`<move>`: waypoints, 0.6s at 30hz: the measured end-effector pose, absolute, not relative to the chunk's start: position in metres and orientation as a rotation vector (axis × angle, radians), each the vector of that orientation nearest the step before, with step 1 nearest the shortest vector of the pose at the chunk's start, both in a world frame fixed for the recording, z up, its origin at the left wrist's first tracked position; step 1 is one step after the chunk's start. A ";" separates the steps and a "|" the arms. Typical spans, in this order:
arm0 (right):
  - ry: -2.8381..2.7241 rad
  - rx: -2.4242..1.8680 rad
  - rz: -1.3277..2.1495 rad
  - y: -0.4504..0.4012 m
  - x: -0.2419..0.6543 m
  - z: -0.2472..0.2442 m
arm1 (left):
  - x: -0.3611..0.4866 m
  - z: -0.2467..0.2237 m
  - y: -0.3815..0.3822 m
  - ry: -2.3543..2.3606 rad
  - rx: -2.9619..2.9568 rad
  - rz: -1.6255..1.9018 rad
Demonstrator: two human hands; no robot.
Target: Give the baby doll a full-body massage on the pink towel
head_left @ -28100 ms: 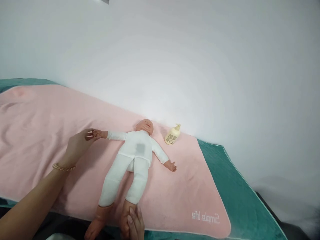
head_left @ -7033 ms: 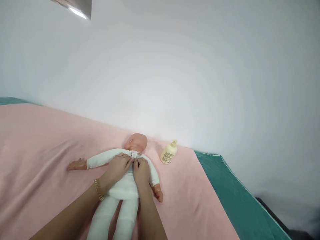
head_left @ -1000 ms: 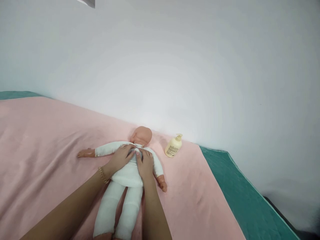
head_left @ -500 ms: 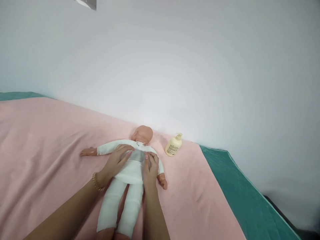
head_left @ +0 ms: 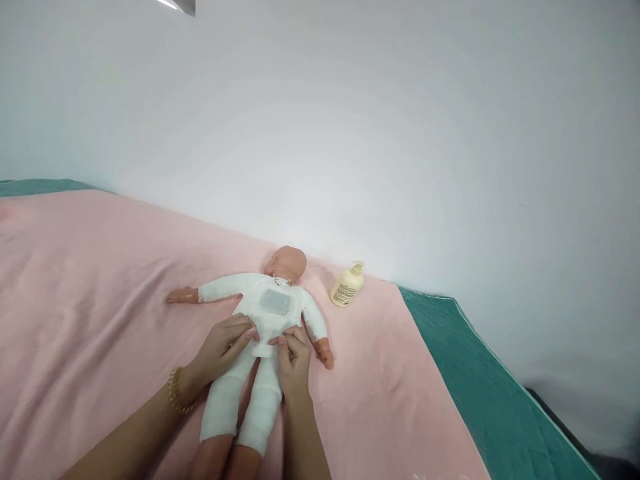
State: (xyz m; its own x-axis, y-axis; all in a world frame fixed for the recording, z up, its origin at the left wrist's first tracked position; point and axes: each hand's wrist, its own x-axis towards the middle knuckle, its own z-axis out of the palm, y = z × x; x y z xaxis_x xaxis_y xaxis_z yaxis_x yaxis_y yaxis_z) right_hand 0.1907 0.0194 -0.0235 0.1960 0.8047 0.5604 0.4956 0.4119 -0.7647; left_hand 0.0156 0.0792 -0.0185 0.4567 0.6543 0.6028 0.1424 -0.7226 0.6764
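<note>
A baby doll (head_left: 260, 313) with a white cloth body lies on a pink sheet, its head away from me and its arms spread. On its chest is a grey rectangular patch (head_left: 276, 302). My left hand (head_left: 227, 341), with a beaded band at the wrist, is closed at the left side of the doll's lower belly, thumb and fingers pinching the white cloth. Opposite it, my right hand (head_left: 294, 353) pinches the cloth at the right side of the belly. The doll's bare head (head_left: 289, 263) is turned to the left.
A pale yellow pump bottle (head_left: 347, 285) stands on the pink sheet (head_left: 380, 373), right of the doll's head. Behind runs a white wall (head_left: 320, 133). Green bedding (head_left: 480, 373) shows along the right edge and at the far left.
Both my hands have moved down from the doll's chest to its lower belly, uncovering the grey patch. They now pinch the cloth there.
</note>
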 end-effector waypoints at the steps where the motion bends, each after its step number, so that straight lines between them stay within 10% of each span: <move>1: -1.465 -1.253 0.327 0.021 0.190 -0.024 | 0.016 -0.017 0.080 0.689 2.174 1.167; 18: -1.429 -1.285 0.265 0.019 0.191 -0.021 | 0.014 -0.022 0.081 0.753 2.179 1.336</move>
